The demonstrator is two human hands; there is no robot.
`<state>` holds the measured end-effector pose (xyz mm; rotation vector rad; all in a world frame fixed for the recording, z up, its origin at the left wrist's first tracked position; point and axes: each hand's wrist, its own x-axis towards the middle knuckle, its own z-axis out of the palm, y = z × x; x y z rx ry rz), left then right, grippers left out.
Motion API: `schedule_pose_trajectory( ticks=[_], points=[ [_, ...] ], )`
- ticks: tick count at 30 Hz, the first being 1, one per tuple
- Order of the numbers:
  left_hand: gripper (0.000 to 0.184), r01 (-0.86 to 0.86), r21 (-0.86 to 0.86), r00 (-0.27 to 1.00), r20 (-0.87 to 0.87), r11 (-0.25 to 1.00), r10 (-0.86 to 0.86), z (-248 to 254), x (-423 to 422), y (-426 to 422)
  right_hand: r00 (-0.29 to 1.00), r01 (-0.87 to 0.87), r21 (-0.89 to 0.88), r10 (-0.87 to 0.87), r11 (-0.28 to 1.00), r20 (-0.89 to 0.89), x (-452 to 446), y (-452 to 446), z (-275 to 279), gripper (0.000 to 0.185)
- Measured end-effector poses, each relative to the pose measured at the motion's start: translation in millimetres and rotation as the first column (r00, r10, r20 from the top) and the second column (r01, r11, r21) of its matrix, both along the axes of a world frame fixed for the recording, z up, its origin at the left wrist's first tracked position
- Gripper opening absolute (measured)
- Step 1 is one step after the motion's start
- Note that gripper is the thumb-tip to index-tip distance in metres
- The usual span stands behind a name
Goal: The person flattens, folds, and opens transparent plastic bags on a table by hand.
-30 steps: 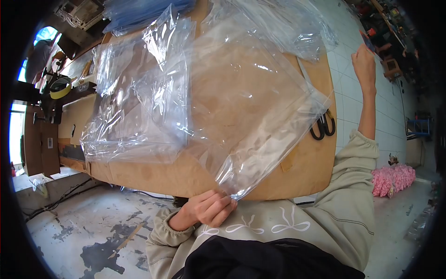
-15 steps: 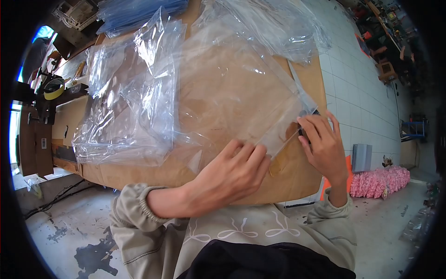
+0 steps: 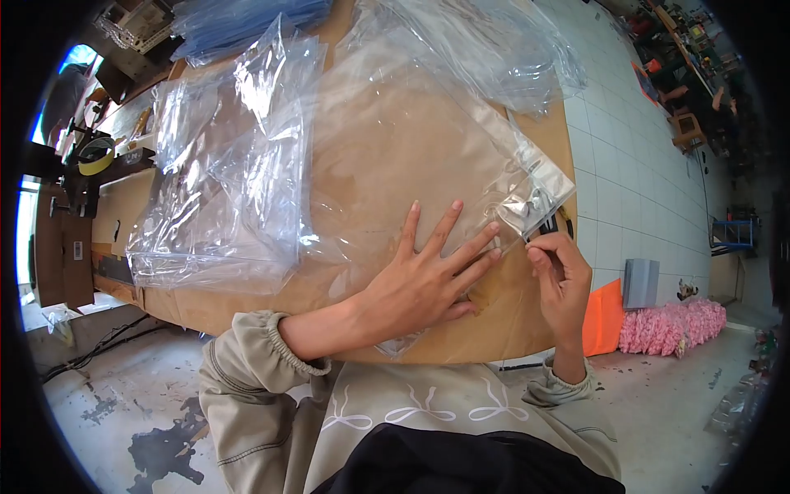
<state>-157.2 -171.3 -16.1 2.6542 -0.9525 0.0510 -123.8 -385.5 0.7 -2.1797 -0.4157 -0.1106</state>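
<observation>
No legible text. Small white label point(image 3: 77, 252) sits on brown cardboard box point(image 3: 56, 267), far left; print too tiny to read.

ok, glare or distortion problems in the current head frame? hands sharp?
Head view: hard white glare on the left plastic and sheet corner; head view, left edge: bright opening blown out; head view, overall: fisheye look, table edge bowed, corners black; head view, centre: left hand and right hand reasonably sharp; head view, far right: dim, small items unreadable.
</observation>
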Motion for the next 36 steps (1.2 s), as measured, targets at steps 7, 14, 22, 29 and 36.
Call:
schedule_pose_trajectory(
  ticks=[7, 14, 22, 29, 36],
  points=[
    [0.078, -0.180, -0.199, 0.983, -0.053, 0.963, 0.173, 25.4, 27.2, -18.4, 0.847, -0.216, -0.116, 0.245, 0.970, 0.472, 4.9, 29.7, 6.9, 0.009],
    [0.074, -0.119, -0.266, 0.976, 0.144, 0.956, 0.162, -27.6, 54.7, -35.1, 0.852, -0.478, -0.046, 0.476, 0.877, 0.220, 23.7, 13.4, -1.6, 0.009],
    [0.075, -0.171, -0.168, 0.974, 0.122, 0.971, 0.193, -18.7, 52.4, -38.7, 0.856, -0.028, 0.682, 0.370, 0.731, -0.361, 25.1, -8.0, 13.7, 0.013],
    [0.077, -0.191, -0.159, 0.972, 0.103, 0.969, 0.209, -21.5, 49.3, -39.1, 0.935, -0.150, 0.839, -0.202, 0.522, 0.293, 80.5, -163.5, 115.4, 0.029],
    [0.068, -0.194, -0.200, 0.972, 0.092, 0.960, 0.215, -23.1, 50.2, -40.1, 0.794, 0.601, -0.037, -0.591, 0.798, 0.144, 49.3, -226.5, 89.3, 0.022]
  ],
)
